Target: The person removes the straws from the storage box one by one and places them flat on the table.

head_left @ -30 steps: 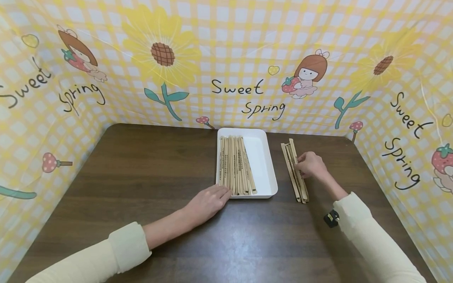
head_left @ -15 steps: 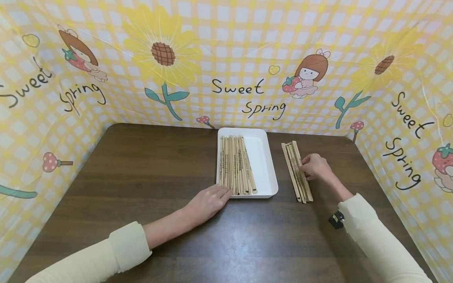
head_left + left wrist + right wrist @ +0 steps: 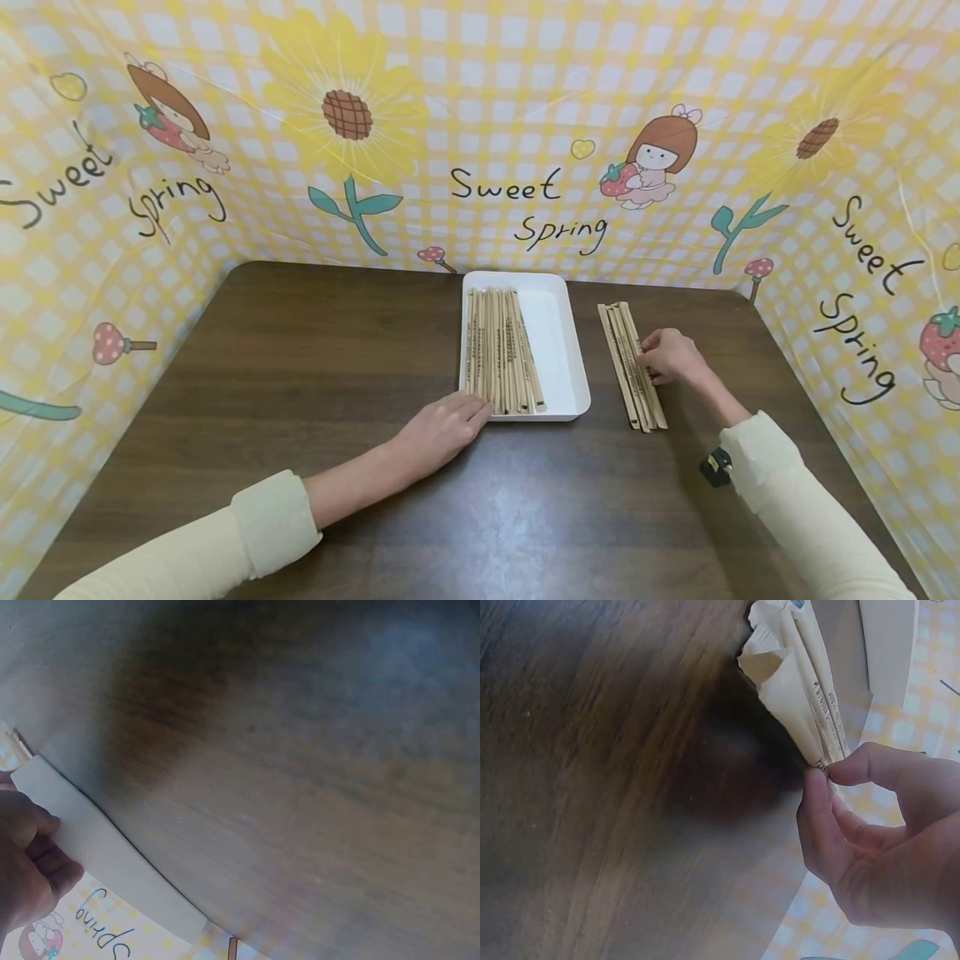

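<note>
A white tray (image 3: 555, 367) holds a row of slim sticks in brown printed paper wrappers (image 3: 498, 350), lying side by side along its left half. My left hand (image 3: 447, 425) grips the tray's front left corner, and the left wrist view has its fingers bent against the tray's pale side wall (image 3: 112, 851). To the right of the tray, a smaller bunch of the same paper-wrapped sticks (image 3: 624, 358) lies on the table. With thumb and forefinger, my right hand (image 3: 675, 357) pinches the bunch's right-hand stick; crimped wrapper ends (image 3: 769, 671) show in the right wrist view.
The dark wooden table (image 3: 315, 358) carries both the tray and the loose bunch. A yellow checked cloth (image 3: 480, 100) with printed flowers stands close behind the tray and along both sides. A small black device (image 3: 716, 467) sits at the right cuff.
My right hand has shifted slightly right, drawing the right-hand stick outward and a little nearer, so the bunch lies wider and its far ends more even. The left hand and tray stay put.
</note>
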Action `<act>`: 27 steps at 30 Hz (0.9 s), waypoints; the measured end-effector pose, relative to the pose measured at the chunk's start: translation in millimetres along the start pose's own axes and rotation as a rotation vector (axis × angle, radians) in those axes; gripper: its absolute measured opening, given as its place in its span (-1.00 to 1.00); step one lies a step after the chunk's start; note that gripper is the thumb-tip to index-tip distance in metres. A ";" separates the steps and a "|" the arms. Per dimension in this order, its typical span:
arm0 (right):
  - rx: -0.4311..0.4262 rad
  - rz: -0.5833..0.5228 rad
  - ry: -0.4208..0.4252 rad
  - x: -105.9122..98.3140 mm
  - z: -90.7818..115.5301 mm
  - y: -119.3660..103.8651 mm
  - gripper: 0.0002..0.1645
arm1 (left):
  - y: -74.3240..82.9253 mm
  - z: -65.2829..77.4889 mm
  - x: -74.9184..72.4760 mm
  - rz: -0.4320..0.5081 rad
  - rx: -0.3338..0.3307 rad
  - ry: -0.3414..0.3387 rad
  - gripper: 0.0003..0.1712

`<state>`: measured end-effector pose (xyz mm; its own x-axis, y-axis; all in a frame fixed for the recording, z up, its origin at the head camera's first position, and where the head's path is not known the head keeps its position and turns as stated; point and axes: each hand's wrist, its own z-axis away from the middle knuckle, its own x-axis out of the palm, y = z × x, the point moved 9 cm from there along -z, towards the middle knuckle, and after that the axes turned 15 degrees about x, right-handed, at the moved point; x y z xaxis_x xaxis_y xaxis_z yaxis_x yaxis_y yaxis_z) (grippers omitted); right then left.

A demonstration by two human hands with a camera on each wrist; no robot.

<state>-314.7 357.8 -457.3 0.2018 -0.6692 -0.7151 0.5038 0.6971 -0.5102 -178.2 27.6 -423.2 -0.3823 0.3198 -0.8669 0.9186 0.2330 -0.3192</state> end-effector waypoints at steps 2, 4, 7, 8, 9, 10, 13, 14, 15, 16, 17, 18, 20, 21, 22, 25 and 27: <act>-0.002 -0.010 -0.007 0.4 -1.5 1.5 -0.55 | 0.1 -0.2 -0.7 0.001 0.000 0.001 -0.68; -0.002 -0.010 -0.021 1.1 -2.8 3.0 -0.55 | 0.3 -0.5 -0.5 0.002 0.001 0.002 -0.68; -0.004 -0.008 -0.047 2.6 -3.5 4.7 -0.55 | 0.5 -0.9 -1.1 0.000 0.001 0.004 -0.68; -0.006 -0.007 -0.053 3.0 -3.2 4.5 -0.55 | 0.4 -0.9 -1.0 0.001 0.000 0.003 -0.68; -0.007 -0.007 -0.058 3.2 -3.1 4.7 -0.55 | 0.4 -0.9 -0.4 -0.004 0.001 0.000 -0.68; -0.008 -0.010 -0.060 3.1 -3.1 4.6 -0.55 | 0.3 -0.9 -0.2 -0.007 0.001 -0.002 -0.68; -0.009 -0.013 -0.055 2.8 -2.6 4.0 -0.56 | 0.0 -1.0 -0.1 -0.012 -0.002 -0.012 -0.67; -0.009 -0.013 -0.053 2.7 -2.6 4.1 -0.56 | -0.1 -1.0 0.2 -0.014 -0.002 -0.013 -0.67; -0.008 -0.013 -0.051 2.6 -2.8 4.5 -0.56 | -0.1 -1.1 0.4 -0.017 -0.002 -0.013 -0.66; -0.006 -0.011 -0.048 2.4 -3.1 4.8 -0.56 | 0.0 -1.2 0.3 -0.016 -0.002 -0.013 -0.66; -0.004 -0.009 -0.046 2.3 -3.6 5.5 -0.56 | -0.2 -1.3 -0.1 -0.010 -0.003 -0.010 -0.67; -0.002 -0.011 -0.045 2.3 -4.0 6.1 -0.56 | -0.3 -1.6 -0.4 -0.006 -0.003 -0.008 -0.67; 0.001 -0.014 -0.043 2.0 -4.7 7.0 -0.56 | -0.3 -1.6 -0.3 -0.002 -0.003 -0.005 -0.67; 0.003 -0.016 -0.042 1.9 -5.0 7.4 -0.55 | -0.4 -1.7 -0.1 -0.002 -0.004 -0.007 -0.67; 0.005 -0.019 -0.041 1.5 -5.6 7.9 -0.55 | -0.5 -1.7 -0.1 -0.001 -0.004 -0.009 -0.67; 0.008 -0.026 -0.040 1.0 -5.9 8.5 -0.54 | -0.6 -1.7 -0.1 0.000 -0.005 -0.015 -0.67; 0.009 -0.028 -0.038 0.5 -5.8 8.6 -0.54 | -0.9 -1.6 0.0 0.005 -0.004 -0.012 -0.67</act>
<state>-315.1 365.0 -464.9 0.2191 -0.6982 -0.6815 0.5170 0.6755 -0.5258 -179.2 28.9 -422.3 -0.3762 0.3100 -0.8731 0.9202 0.2354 -0.3129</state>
